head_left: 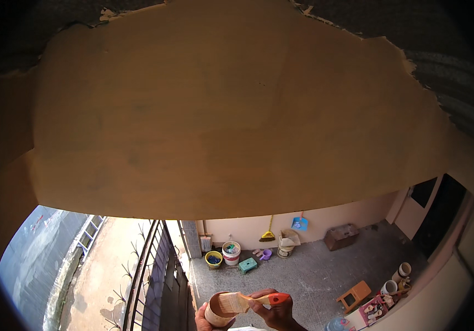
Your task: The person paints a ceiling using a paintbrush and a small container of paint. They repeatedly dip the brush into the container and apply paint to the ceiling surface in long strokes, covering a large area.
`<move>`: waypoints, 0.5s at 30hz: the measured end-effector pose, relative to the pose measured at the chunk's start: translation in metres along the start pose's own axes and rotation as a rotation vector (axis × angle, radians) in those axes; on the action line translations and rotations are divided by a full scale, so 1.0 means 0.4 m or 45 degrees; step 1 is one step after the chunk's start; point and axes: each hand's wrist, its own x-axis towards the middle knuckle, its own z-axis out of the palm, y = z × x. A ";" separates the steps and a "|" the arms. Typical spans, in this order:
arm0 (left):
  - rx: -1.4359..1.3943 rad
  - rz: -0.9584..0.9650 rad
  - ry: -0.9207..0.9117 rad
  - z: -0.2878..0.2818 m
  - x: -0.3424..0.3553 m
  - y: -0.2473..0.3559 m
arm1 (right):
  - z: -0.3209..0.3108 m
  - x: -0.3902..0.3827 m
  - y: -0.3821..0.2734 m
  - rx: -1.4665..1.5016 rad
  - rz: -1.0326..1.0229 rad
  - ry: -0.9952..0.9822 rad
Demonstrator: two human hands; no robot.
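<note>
My left hand (202, 319) is wrapped round a small round paint pot (215, 319) at the bottom of the view. A flat paintbrush (244, 301) with pale bristles and a red-ended wooden handle is gripped in my right hand (274, 314). Its bristles lie over the pot's mouth; whether they touch the paint inside I cannot tell. Above both hands spreads a wide yellow-brown painted surface (237, 121), with ragged edges against darker grey material at the top.
Far below is a grey floor with buckets (231, 253), a green stool (248, 265), a yellow broom (268, 235), a blue dustpan (300, 223) and a brown box (341, 236). An orange stool (354, 296) stands right. A metal gate (151, 276) and ladder (89, 234) are left.
</note>
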 end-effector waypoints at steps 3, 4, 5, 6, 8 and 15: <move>0.057 0.026 -0.044 0.014 0.004 -0.004 | -0.001 -0.007 0.020 -0.028 -0.012 0.066; 0.084 0.045 -0.066 0.020 0.002 -0.005 | -0.001 -0.007 0.029 -0.052 -0.031 0.098; 0.035 -0.001 -0.124 0.030 0.004 0.001 | -0.005 -0.001 0.034 -0.066 -0.082 0.098; -0.018 -0.044 -0.177 0.059 -0.005 0.012 | -0.010 0.009 0.022 -0.078 -0.129 0.092; -0.118 -0.121 -0.178 0.083 -0.035 0.020 | -0.006 0.011 0.026 0.128 -0.040 0.132; -0.233 -0.207 -0.069 0.133 -0.070 0.033 | -0.012 0.010 -0.028 0.565 0.218 0.354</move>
